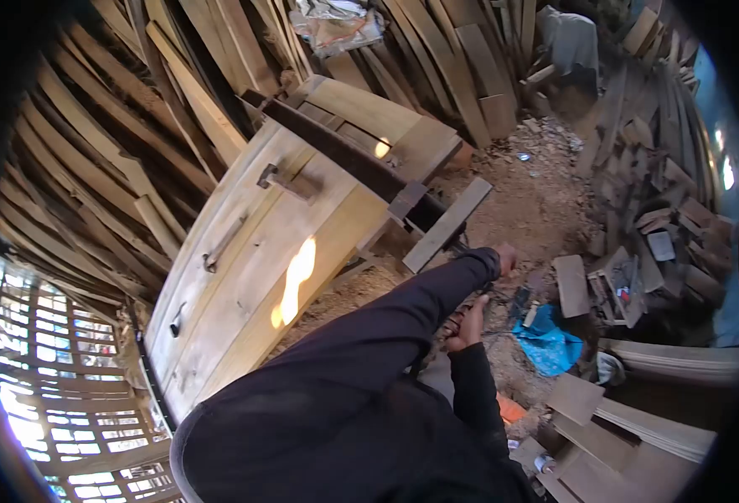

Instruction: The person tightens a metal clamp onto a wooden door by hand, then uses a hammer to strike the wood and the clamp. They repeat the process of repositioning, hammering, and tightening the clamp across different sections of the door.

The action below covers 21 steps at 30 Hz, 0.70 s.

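Note:
My left hand [508, 261] is beyond the cuff of its dark sleeve, just past the end of a long dark metal bar clamp [336, 147]. Its fingers are mostly hidden. Close below it, my right hand [469, 325] is closed, fingers curled near some dark, thin parts; I cannot tell what it grips. The clamp lies across a wide panel of pale boards [252, 260]. A short wooden strip [448, 225] sits crosswise at the clamp's near end. On the panel rest a hammer [286, 183] and a slim tool [224, 245].
Long planks [93, 151] lean along the left and back. A blue plastic bag [547, 342] lies on the shaving-strewn ground right of my hands. Offcuts [625, 289] pile up at the right, with stacked boards [671, 360] below them.

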Available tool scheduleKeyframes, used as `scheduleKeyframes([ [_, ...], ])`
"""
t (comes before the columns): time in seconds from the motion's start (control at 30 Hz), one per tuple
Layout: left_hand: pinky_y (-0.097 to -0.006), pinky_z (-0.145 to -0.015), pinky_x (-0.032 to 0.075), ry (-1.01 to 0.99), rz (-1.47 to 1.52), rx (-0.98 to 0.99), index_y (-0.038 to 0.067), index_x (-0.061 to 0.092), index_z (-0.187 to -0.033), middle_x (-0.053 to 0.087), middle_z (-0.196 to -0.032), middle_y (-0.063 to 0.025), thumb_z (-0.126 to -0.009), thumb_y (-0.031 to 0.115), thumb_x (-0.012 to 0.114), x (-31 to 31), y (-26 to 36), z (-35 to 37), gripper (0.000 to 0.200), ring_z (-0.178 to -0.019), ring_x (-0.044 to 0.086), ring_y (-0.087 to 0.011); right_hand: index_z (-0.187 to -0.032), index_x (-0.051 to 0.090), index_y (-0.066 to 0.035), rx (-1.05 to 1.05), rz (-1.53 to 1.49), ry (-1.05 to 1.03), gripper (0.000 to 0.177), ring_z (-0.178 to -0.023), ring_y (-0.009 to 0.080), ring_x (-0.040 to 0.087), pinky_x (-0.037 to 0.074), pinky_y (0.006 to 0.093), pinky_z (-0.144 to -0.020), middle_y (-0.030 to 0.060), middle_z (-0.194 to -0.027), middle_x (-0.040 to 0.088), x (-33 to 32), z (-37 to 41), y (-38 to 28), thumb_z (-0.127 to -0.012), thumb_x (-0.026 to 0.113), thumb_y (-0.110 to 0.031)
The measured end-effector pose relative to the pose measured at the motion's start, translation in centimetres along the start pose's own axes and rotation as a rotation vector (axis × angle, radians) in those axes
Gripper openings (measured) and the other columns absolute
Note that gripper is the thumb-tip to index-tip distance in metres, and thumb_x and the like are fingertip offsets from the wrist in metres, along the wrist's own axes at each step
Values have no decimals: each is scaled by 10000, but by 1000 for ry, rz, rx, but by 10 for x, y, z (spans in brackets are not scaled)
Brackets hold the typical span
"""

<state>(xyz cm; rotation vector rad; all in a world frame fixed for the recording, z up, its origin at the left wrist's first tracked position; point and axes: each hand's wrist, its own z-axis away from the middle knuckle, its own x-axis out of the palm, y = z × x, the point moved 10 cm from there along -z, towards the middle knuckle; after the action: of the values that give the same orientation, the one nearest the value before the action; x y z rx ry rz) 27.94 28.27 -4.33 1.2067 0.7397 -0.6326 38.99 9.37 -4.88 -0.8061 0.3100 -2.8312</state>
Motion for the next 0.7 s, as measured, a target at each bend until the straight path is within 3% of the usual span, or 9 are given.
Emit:
scheduleKeyframes([
  [0.17,-407,-668,514,120,10,106,68,685,-771,655,-710,-159,-750,344,704,-17,13,11,278,-714,654,-324,-621,333,-201,17,-8,-195,626,-430,113,215,225,295,-445,-59,-526,211,-3,-2,3,-809,391,-795],
  [0.23,-374,-695,510,325,215,275,93,646,-883,658,-820,-137,-772,344,716,-43,31,37,283,-807,649,-308,-643,361,-199,66,-85,-319,591,-444,111,258,256,291,-457,-59,-533,237,2,-4,5,-844,406,-753],
  [0.3,-357,-727,504,751,176,438,107,619,-1005,636,-939,-127,-802,340,713,-87,64,102,323,-868,627,-312,-748,447,-189,-9,48,-337,474,-481,105,325,284,291,-468,-54,-575,333,-17,-21,4,-935,401,-623],
  [0.37,-348,-785,489,852,450,189,51,622,-1019,620,-995,-131,-820,314,708,-94,54,173,341,-911,618,-286,-829,520,-167,-213,118,-216,416,-609,108,433,360,289,-563,-35,-677,445,-19,-7,-11,-996,355,-511],
  [0.4,-338,-806,484,925,417,48,51,609,-1045,611,-1017,-116,-849,284,684,-89,46,214,314,-953,606,-239,-881,556,-149,-234,196,-256,415,-677,106,459,372,282,-623,-22,-752,493,-22,-8,-14,-1010,335,-477],
  [0.43,-328,-821,487,922,686,-191,54,574,-1118,594,-1027,-88,-902,303,623,-55,15,241,334,-966,590,-206,-933,591,-132,-259,281,-315,426,-745,104,486,384,275,-682,-10,-828,540,-17,-11,-18,-1025,315,-443],
  [0.5,-292,-799,484,749,1024,-489,63,541,-1127,585,-973,-43,-950,370,540,29,-36,268,354,-934,574,-148,-989,609,-118,-368,468,-212,472,-742,116,504,404,288,-688,2,-860,566,-12,-15,-30,-1014,311,-483],
  [0.6,-319,-728,493,93,1892,-593,68,524,-1069,587,-924,-66,-983,441,459,135,-24,267,389,-830,576,-166,-1082,622,-93,-466,674,-133,531,-806,112,518,415,287,-709,5,-916,589,-8,-14,-38,-1009,301,-510],
  [0.7,-294,-671,483,207,1535,-307,80,513,-1042,549,-831,-40,-1010,436,388,81,6,245,379,-725,543,-125,-1114,604,-40,-363,806,-75,512,-884,154,531,413,307,-782,45,-968,596,-5,1,-42,-1019,317,-453],
])
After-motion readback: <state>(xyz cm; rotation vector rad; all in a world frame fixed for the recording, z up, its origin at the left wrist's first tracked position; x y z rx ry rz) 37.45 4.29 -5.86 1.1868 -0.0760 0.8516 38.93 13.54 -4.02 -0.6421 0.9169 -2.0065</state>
